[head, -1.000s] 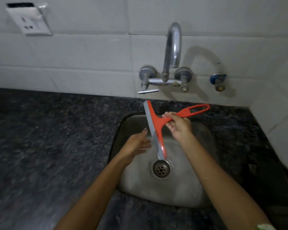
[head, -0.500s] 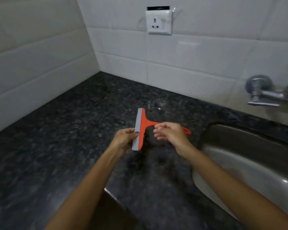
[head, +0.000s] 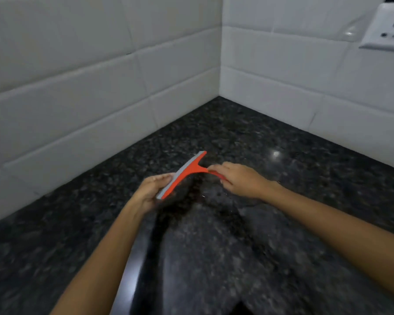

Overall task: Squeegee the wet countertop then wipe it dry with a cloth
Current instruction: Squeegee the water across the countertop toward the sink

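So the person has swung away from the sink into the tiled corner; looks like a fresh squeegee pass is coming. One squeegee [head: 184, 172], held above the countertop [head: 282, 223]: left hand [head: 149, 193] pinching the blade's near end, right hand [head: 241, 179] wrapped around the handle. Two hands, one socket [head: 387, 28], no cloth visible. Wetness? Too blurry, maybe.

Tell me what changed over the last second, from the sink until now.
The squeegee was carried from above the sink leftward to the countertop near the tiled corner. The sink and tap have left the view as the head turned. The left hand, open beside the blade a second ago, now grips its lower end. Unchanged: the right hand holds the handle, and the blade is not clearly pressed on the stone.
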